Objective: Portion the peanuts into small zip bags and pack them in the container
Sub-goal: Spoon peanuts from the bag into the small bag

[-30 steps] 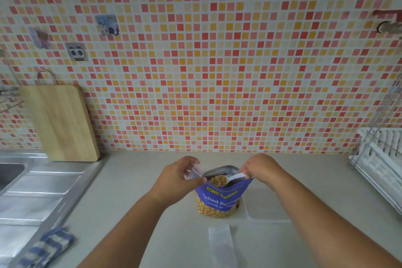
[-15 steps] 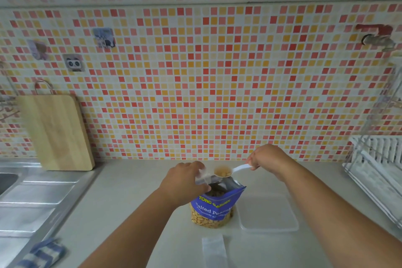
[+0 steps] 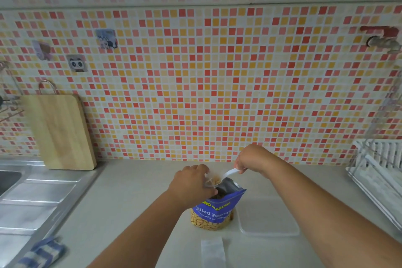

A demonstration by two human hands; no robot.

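my l hand (image 3: pixel 191 183) pinches a thin clear zip bag (image 3: pixel 208 181) above the glossy blue peanut pouch (image 3: pixel 217 209); my r hand (image 3: pixel 252 159) grips a white plastic spoon (image 3: pixel 229 173) of peanuts (image 3: pixel 215 179); flat frosted container (image 3: pixel 268 218) beside pouch

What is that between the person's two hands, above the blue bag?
In the head view, a white spoon loaded with peanuts, held by the right hand, reaches the small clear bag in the left hand.

A single wide-angle head-worn view looks forward and slightly down, close over the counter (image 3: pixel 130 202), facing the tiled wall (image 3: pixel 217 82) on the far side.
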